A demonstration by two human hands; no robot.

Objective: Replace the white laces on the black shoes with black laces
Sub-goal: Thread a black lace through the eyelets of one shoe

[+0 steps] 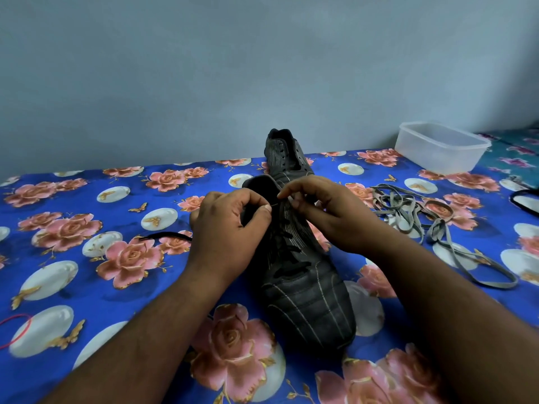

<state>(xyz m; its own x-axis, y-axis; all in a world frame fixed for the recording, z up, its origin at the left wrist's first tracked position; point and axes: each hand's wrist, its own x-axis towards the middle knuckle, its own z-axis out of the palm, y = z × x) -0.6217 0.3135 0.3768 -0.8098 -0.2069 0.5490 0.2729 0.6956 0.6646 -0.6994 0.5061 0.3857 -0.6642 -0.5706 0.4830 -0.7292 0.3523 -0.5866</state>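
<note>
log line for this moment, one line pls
step: threading black lace at top eyelets | near shoe | left hand pinching lace tip | right hand at eyelet | white laces off, lying right

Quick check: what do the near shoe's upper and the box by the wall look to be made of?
Near shoe: looks like matte black leather or synthetic, going by its stitched ribs and dull sheen. Box: translucent plastic, frosted, with light showing through its walls.
</note>
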